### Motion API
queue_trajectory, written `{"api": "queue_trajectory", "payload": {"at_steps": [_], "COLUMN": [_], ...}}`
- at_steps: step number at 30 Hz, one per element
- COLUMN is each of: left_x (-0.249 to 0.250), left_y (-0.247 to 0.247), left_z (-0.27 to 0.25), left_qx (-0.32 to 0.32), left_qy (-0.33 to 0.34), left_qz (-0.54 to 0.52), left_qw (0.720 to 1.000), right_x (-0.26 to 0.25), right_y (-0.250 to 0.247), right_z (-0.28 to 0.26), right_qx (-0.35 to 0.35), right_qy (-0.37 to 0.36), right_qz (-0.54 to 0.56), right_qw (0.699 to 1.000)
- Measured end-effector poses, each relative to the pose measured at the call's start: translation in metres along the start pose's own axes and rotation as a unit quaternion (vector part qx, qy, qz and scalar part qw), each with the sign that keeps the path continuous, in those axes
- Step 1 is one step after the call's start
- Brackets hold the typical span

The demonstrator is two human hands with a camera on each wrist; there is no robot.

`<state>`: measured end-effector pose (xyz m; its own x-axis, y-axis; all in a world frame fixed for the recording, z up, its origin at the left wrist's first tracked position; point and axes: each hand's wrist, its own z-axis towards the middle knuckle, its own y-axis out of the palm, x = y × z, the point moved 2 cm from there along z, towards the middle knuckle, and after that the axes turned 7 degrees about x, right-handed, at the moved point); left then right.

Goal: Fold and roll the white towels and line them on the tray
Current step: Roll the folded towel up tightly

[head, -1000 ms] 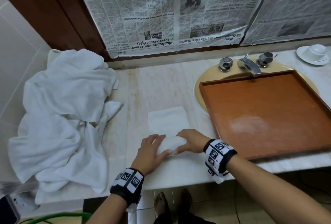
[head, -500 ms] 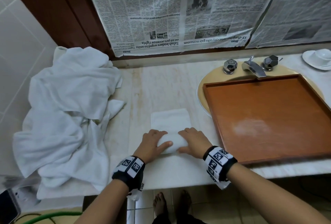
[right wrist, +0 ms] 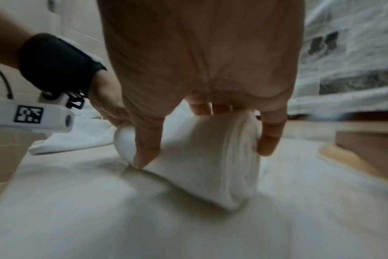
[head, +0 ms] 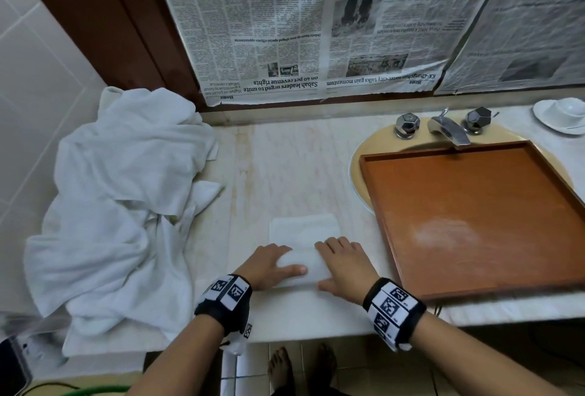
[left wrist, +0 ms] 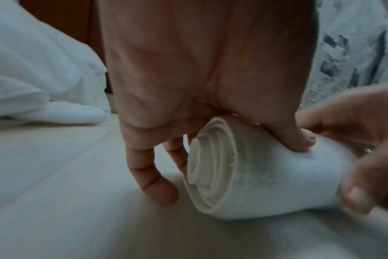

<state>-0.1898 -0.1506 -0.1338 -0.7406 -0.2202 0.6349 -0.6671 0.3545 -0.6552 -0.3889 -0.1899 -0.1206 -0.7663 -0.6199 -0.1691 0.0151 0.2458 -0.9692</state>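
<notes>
Half-rolled white towel (head: 300, 264), tight spiral end

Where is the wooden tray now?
In the head view the wooden tray lies at the right, over the sink below the faucet, right of the towel roll.

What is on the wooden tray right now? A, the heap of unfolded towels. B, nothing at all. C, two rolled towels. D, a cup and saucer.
B: the wooden tray shows only its bare bottom, while the one roll so far lies on the counter under the left hand and the right hand.
</notes>
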Motion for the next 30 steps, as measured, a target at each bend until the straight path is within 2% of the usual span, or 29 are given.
{"api": "queue_trajectory", "payload": {"at_steps": [3,6,9,10,13,16,18,19,21,23,27,30], "left_x": [-0.001,-0.001,-0.006,-0.008,-0.015,-0.015,-0.013,-0.01,-0.005,-0.003,-0.011,-0.019], "left_y": [0.006,0.014,0.017,0.016,0.006,-0.003,-0.003,-0.001,0.004,0.009,0.007,0.0], "left_z": [-0.008,-0.016,-0.015,-0.012,0.002,0.014,0.013,0.009,0.0,-0.007,-0.005,0.009], "left_qx": [0.041,0.12,0.111,0.097,0.057,0.026,0.045,0.065,0.116,0.14,0.093,0.04], "left_qy": [-0.017,0.026,0.023,0.013,-0.009,-0.02,-0.03,-0.031,-0.004,0.034,0.011,0.01], "left_qz": [0.02,0.103,0.096,0.071,0.01,0.01,0.008,0.002,0.01,0.04,0.017,0.016], "left_qw": [0.999,0.987,0.989,0.993,0.998,0.999,0.999,0.997,0.993,0.989,0.995,0.999], "right_x": [0.01,0.018,0.019,0.017,0.005,0.0,0.005,0.008,0.013,0.015,0.019,0.017], "right_y": [0.003,-0.001,-0.003,-0.003,0.008,0.021,0.017,0.012,0.004,-0.006,-0.012,-0.009], "right_z": [0.009,0.021,0.022,0.018,0.0,-0.004,0.008,0.015,0.027,0.036,0.033,0.02], "right_qx": [-0.04,-0.102,-0.11,-0.096,0.03,0.094,0.069,0.031,-0.02,-0.061,-0.12,-0.11], "right_qy": [0.004,0.035,0.043,0.044,0.009,-0.004,0.002,0.011,0.023,0.036,0.07,0.071], "right_qz": [0.065,0.182,0.214,0.188,0.022,-0.009,0.024,0.046,0.07,0.103,0.206,0.213], "right_qw": [0.997,0.977,0.97,0.977,0.999,0.996,0.997,0.998,0.997,0.992,0.969,0.968]}}
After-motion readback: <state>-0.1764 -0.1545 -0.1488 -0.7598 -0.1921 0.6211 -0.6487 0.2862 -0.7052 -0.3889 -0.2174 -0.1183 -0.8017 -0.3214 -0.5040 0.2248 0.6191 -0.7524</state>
